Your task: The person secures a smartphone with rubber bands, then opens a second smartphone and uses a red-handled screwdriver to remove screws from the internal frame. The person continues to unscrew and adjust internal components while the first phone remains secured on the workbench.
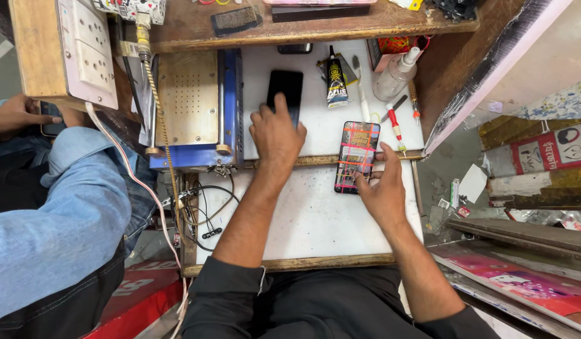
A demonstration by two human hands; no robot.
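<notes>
Left hand on black phone; right hand seemingly touching banded phone.

glossy black glass phone; matt white worktop, worn wood edging.

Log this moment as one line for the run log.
left hand on black phone | right hand touching banded phone | white worktop

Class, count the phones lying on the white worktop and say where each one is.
2: a black phone under the left hand, and a phone bound with red bands at the right hand. Others may be hidden.
</notes>
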